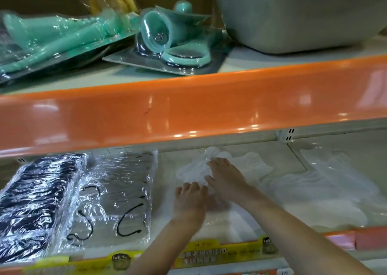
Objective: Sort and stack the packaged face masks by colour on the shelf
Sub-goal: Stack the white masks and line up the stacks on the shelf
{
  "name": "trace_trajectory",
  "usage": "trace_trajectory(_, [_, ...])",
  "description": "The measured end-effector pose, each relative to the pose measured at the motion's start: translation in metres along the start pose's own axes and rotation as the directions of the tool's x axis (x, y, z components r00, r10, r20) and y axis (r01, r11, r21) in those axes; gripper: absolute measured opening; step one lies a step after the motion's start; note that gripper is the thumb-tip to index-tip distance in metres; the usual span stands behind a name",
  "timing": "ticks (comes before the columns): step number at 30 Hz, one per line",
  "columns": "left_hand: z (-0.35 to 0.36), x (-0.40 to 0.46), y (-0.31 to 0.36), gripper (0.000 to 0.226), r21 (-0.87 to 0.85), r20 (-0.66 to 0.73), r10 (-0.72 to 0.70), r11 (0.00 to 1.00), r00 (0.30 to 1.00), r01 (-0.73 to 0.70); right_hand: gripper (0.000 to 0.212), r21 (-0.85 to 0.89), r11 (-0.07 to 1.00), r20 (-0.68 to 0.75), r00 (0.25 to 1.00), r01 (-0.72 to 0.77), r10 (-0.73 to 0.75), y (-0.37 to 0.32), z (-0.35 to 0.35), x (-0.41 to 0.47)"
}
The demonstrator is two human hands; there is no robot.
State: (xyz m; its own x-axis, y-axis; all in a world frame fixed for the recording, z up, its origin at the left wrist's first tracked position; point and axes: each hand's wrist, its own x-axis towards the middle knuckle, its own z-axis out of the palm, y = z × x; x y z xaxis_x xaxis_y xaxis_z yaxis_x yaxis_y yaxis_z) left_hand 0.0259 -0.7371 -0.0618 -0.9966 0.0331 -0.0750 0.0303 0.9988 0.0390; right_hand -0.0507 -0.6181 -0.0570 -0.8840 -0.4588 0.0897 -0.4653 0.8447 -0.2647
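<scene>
Shop shelving, two tiers; orange front lip [188, 115] of upper tier overhangs lower shelf [167, 163]. White mask pack [193, 171] lies mid-shelf, long axis running front-right to back-left. Right hand [227, 177] rests flat on it, fingers straight. Left hand [191, 197] just in front, fingers loosely bent on clear wrap; grasp cannot be told. Left: black mask stack [39, 193], then grey mask stack [121, 191]. Right: more white packs [326, 193]. Bare shelf strip between grey stack and hands. Above: teal packaged goods [159, 35].
</scene>
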Motion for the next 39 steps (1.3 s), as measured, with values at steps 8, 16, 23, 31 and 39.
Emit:
trace_trajectory(8, [-0.007, 0.01, -0.017, 0.034, -0.167, -0.08, -0.065, 0.985, 0.995, 0.051, 0.039, -0.157, 0.987, -0.007, 1.0, -0.031, 0.03, 0.015, 0.018, -0.013])
trace_trajectory(16, [0.001, 0.025, -0.023, 0.035, -0.037, 0.021, -0.108, 0.993, 0.994, 0.109, 0.034, -0.251, 0.952, -0.134, 0.981, -0.173, 0.143, 0.018, 0.005, -0.013])
trace_trajectory(23, [-0.001, 0.038, -0.04, 0.044, 0.082, 0.11, -0.155, 0.986, 0.982, 0.146, 0.043, -0.116, 0.991, 0.038, 0.997, 0.071, -0.067, 0.006, 0.012, 0.005])
trace_trajectory(31, [-0.003, 0.047, -0.04, 0.045, 0.102, 0.051, -0.148, 0.985, 0.988, 0.142, 0.054, -0.056, 0.997, 0.048, 0.998, 0.054, -0.052, -0.007, 0.034, 0.021])
trace_trajectory(39, [0.003, 0.057, -0.039, 0.052, -0.013, 0.16, -0.139, 0.99, 0.977, 0.143, 0.054, -0.078, 0.997, 0.046, 0.999, -0.012, 0.016, -0.012, 0.039, 0.031])
